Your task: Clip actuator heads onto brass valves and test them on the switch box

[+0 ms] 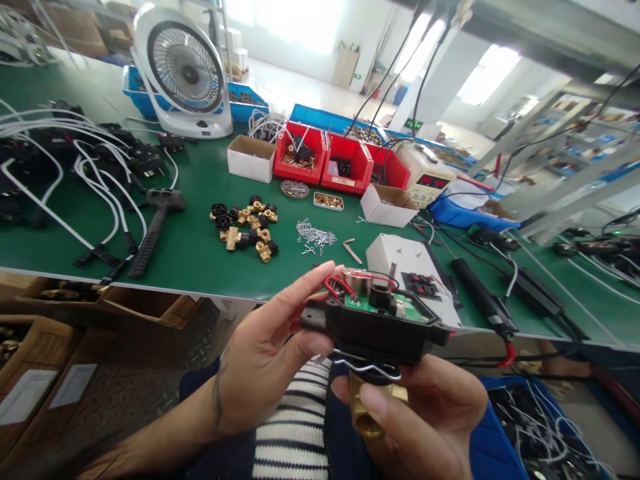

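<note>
Between my hands, above my lap, is an open black plastic housing (375,333) with a green circuit board (414,308), red wires and a small metal motor inside. My left hand (273,347) grips its left end, thumb in front and fingers behind. Below the housing sits a brass valve fitting (367,420), with a bent silver spring clip (373,368) across the black collar between them. My right hand (425,413) is closed around the fitting, its thumb pressed on the brass. The right fingers are partly hidden behind the parts.
Brass fittings (263,250), a pile of spring clips (315,233), a hammer (157,230) and a grey switch box (395,257) lie on the green bench. Red bins (345,180) and a fan (187,73) stand behind. An electric screwdriver (483,297) lies right; a blue crate (493,440) sits below.
</note>
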Demonstrator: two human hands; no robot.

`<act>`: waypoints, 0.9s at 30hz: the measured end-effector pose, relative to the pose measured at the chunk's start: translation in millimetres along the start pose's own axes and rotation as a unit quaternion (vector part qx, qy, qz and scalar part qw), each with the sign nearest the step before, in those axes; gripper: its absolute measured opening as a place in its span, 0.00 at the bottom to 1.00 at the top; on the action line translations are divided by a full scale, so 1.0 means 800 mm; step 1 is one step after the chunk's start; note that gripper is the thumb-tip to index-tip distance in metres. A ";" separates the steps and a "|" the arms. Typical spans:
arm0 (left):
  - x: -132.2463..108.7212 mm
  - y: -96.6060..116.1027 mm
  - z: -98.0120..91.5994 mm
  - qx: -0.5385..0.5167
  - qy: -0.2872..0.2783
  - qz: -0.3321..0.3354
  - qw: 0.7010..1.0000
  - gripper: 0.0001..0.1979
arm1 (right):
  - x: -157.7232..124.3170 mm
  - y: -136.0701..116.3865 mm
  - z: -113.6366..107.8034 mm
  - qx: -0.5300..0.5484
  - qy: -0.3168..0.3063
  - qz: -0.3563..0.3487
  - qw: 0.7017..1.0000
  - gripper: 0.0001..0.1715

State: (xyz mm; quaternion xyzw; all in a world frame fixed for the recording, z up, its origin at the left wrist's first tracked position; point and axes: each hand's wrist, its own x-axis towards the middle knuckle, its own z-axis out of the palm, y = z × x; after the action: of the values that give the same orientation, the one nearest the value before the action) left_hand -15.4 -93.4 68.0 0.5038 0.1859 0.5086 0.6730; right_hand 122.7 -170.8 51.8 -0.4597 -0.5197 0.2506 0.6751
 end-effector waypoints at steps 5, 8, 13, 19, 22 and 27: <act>-0.001 -0.001 -0.003 0.012 0.007 -0.006 1.000 0.23 | -0.003 0.004 -0.002 0.012 -0.023 0.020 0.999 0.25; -0.001 -0.003 -0.005 0.021 0.009 -0.001 1.000 0.23 | -0.004 0.007 -0.004 0.014 -0.025 0.028 0.999 0.16; -0.001 -0.002 -0.005 0.026 0.016 0.006 1.000 0.22 | -0.002 0.006 -0.004 0.019 -0.023 0.041 0.999 0.13; 0.001 -0.002 -0.006 0.041 0.017 0.010 0.999 0.22 | 0.009 -0.004 0.002 0.008 -0.039 0.032 0.999 0.16; 0.000 -0.003 -0.006 0.038 0.012 0.009 0.999 0.22 | 0.005 -0.002 0.007 0.034 -0.020 0.029 0.999 0.09; -0.001 -0.003 -0.006 0.045 0.027 0.008 0.999 0.22 | 0.004 -0.005 0.013 0.044 -0.035 0.065 0.996 0.03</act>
State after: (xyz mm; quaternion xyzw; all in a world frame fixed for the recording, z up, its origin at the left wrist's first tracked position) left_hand -18.1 -91.4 63.5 0.5210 0.2226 0.5188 0.6403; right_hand 113.5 -166.1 56.9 -0.4535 -0.5004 0.3321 0.6585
